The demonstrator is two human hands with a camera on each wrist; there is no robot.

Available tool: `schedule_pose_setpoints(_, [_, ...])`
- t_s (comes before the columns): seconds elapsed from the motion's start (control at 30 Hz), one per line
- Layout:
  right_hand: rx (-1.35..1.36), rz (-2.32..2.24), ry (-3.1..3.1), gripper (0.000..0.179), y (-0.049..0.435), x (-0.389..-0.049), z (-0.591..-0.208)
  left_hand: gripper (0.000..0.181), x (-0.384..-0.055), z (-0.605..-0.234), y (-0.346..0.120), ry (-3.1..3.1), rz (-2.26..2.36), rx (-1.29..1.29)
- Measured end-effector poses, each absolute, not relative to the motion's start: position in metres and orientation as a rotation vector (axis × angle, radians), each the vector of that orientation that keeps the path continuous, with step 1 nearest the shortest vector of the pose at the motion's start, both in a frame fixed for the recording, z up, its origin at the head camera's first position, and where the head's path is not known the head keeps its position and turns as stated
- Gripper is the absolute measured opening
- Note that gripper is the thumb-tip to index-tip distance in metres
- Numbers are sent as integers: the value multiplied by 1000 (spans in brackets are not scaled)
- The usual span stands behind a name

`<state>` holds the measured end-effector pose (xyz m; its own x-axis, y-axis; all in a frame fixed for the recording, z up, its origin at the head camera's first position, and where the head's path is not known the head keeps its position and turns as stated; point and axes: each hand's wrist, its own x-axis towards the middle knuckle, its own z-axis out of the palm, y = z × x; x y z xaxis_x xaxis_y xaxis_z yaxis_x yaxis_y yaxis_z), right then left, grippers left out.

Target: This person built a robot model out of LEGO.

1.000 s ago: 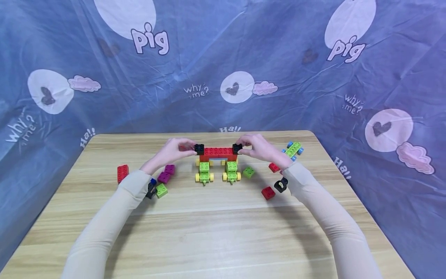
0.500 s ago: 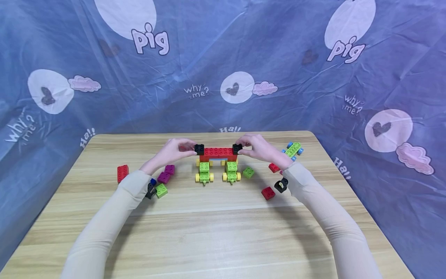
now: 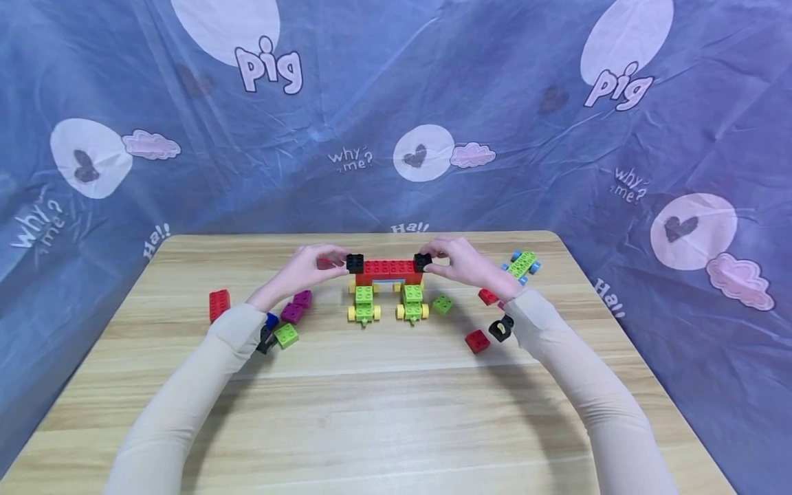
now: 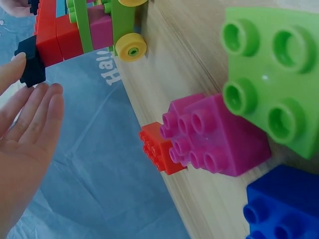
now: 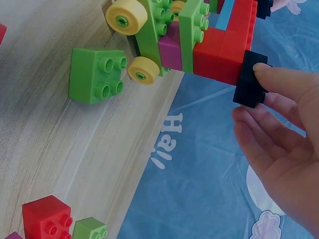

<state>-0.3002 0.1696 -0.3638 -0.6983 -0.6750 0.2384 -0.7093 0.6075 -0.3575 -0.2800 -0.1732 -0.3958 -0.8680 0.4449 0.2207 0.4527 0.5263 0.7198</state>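
Observation:
A toy brick build stands at mid-table, with red bricks (image 3: 388,269) across its top. Beneath are two green wheeled bases (image 3: 364,311) with yellow wheels (image 5: 127,16); purple and light-blue pieces show between the layers in the wrist views. On the left end of the red row sits a black brick (image 4: 33,61), pinched between thumb and fingers of my left hand (image 3: 309,266). At the opposite end, my right hand (image 3: 456,261) pinches a second black brick (image 5: 250,78) the same way. Both black bricks touch the red ones; how firmly they are seated, I cannot tell.
Left of the build lie purple bricks (image 3: 292,313), a lime brick (image 3: 287,335), a blue brick (image 4: 284,201) and a red brick (image 3: 219,304). To the right are a green brick (image 3: 442,304), a red brick (image 3: 477,341), a black piece (image 3: 501,328) and a blue-wheeled green base (image 3: 522,265).

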Motion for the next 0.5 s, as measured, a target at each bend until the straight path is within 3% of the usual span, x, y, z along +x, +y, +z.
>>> schedule_pose_setpoints(0.5, [1198,697,-2718,31,171,-301,-366,40,-253,-406,-201,-2729,-1345,-791])
